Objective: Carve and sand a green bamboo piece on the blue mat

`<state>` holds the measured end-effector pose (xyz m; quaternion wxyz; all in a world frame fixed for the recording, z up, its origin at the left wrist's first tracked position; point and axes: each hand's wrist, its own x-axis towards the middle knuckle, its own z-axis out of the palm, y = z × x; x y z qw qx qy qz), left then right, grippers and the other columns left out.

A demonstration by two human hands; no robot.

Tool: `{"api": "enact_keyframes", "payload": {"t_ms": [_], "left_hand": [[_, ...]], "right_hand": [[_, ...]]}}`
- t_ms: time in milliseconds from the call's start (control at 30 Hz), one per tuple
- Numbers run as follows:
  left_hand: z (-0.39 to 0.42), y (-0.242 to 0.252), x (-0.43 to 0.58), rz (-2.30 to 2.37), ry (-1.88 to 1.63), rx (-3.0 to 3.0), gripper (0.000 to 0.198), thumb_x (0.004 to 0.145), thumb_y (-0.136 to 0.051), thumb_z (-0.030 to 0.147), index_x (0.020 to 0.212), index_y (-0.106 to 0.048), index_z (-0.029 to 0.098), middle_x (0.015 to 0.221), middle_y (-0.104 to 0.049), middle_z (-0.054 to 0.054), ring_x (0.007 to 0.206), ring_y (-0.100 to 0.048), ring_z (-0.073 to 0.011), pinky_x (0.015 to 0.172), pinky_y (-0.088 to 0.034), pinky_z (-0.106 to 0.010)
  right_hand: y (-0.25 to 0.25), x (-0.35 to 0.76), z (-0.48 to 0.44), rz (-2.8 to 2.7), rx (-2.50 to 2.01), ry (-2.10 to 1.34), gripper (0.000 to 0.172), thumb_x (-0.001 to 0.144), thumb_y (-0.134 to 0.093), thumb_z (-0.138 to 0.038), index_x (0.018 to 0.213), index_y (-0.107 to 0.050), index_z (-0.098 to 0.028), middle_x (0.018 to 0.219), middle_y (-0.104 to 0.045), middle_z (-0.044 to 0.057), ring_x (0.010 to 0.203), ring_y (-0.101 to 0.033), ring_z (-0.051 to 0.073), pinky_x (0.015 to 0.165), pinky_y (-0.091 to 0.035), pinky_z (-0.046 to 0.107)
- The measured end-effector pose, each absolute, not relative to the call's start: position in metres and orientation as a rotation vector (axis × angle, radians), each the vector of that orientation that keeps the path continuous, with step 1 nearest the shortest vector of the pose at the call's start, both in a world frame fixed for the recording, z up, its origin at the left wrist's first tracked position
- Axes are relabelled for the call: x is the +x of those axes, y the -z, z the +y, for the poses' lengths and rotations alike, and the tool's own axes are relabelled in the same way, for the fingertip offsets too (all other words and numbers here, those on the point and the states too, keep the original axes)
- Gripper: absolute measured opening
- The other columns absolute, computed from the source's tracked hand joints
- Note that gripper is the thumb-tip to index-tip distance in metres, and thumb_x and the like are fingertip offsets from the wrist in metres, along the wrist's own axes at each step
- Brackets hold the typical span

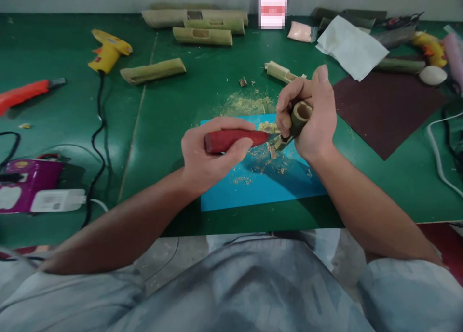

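Note:
My left hand (210, 153) is closed round the red handle of a knife (235, 140), whose blade points right and meets the lower end of a short hollow bamboo tube (299, 117). My right hand (311, 115) grips that tube, its open end facing up. Both hands hover over a blue cutting mat (260, 187) strewn with shavings.
Several cut bamboo pieces (154, 72) lie at the back of the green table (162, 129). A yellow glue gun (108, 52) and an orange tool (25, 93) lie left, a purple box (29, 185) near left. A dark red sheet (387, 110) and white cloth (350, 47) lie right.

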<state>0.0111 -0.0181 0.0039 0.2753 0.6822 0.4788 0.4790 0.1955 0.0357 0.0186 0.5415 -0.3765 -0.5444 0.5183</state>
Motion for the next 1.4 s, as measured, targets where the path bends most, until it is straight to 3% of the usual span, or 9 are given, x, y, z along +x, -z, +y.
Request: {"api": "enact_keyframes", "payload": {"t_ms": [167,300,467,633,867,1033,1200,1400], "left_hand": [[-0.017,-0.002,0.012,1.309,-1.245,1.923,0.018,0.089,-0.069,0.036,0.102,-0.072,0.024,0.082,-0.073,0.003,0.086,-0.070,-0.0188,0.073,-0.056,-0.034],[-0.014,-0.003,0.016,1.295,-1.282,1.734,0.015,0.087,-0.070,0.033,0.097,-0.074,0.023,0.077,-0.072,0.001,0.071,-0.068,-0.0142,0.058,-0.054,-0.027],[-0.004,-0.003,0.017,1.233,-1.252,1.448,0.016,0.085,-0.074,0.036,0.088,-0.075,0.021,0.053,-0.062,0.003,0.038,-0.052,-0.0081,0.034,-0.037,-0.021],[0.008,0.004,0.018,1.193,-1.194,1.173,0.023,0.082,-0.075,0.038,0.079,-0.069,0.016,0.045,-0.059,0.003,0.030,-0.046,-0.0087,0.027,-0.032,-0.021],[0.011,0.008,0.009,1.225,-1.122,1.283,0.025,0.081,-0.077,0.042,0.082,-0.071,0.018,0.054,-0.059,0.003,0.042,-0.052,-0.0082,0.038,-0.040,-0.022],[0.011,0.008,0.002,1.277,-1.236,1.849,0.020,0.084,-0.076,0.035,0.094,-0.067,0.020,0.080,-0.066,0.004,0.054,-0.057,-0.0055,0.053,-0.047,-0.023],[0.009,-0.005,-0.003,1.146,-1.100,2.368,0.008,0.089,-0.067,0.029,0.093,-0.070,0.023,0.085,-0.070,0.001,0.075,-0.064,-0.0139,0.067,-0.050,-0.030],[0.005,-0.017,-0.009,0.978,-0.806,2.604,0.033,0.086,-0.071,0.041,0.117,-0.071,0.031,0.106,-0.073,-0.002,0.091,-0.069,-0.0203,0.073,-0.051,-0.030]], "right_hand": [[-0.019,0.197,0.037,-1.301,-0.901,-1.258,0.068,0.084,-0.020,-0.087,0.067,-0.052,-0.029,0.050,-0.043,-0.001,0.042,-0.040,0.016,0.045,-0.039,0.035],[-0.023,0.196,0.034,-1.255,-0.950,-1.280,0.068,0.079,-0.025,-0.091,0.066,-0.051,-0.029,0.049,-0.042,-0.001,0.043,-0.039,0.017,0.045,-0.038,0.035],[-0.025,0.191,0.031,-1.258,-0.861,-1.297,0.070,0.086,-0.022,-0.087,0.062,-0.052,-0.028,0.045,-0.041,-0.002,0.039,-0.035,0.015,0.042,-0.032,0.032],[-0.023,0.193,0.031,-1.319,-0.864,-1.321,0.071,0.089,-0.020,-0.083,0.063,-0.055,-0.027,0.045,-0.044,-0.002,0.038,-0.038,0.014,0.042,-0.034,0.031],[-0.023,0.199,0.034,-1.368,-0.830,-1.339,0.071,0.088,-0.020,-0.084,0.063,-0.055,-0.027,0.046,-0.044,-0.001,0.038,-0.038,0.014,0.042,-0.035,0.032],[-0.027,0.196,0.033,-1.373,-0.871,-1.376,0.073,0.085,-0.018,-0.087,0.058,-0.052,-0.028,0.043,-0.041,-0.001,0.038,-0.035,0.015,0.041,-0.035,0.032],[-0.031,0.194,0.032,-1.333,-0.873,-1.338,0.076,0.086,-0.013,-0.086,0.049,-0.042,-0.027,0.040,-0.036,-0.001,0.038,-0.033,0.014,0.043,-0.034,0.031],[-0.027,0.199,0.034,-1.382,-0.816,-1.381,0.071,0.091,-0.019,-0.081,0.054,-0.047,-0.027,0.045,-0.041,-0.001,0.041,-0.036,0.015,0.046,-0.038,0.031]]}}
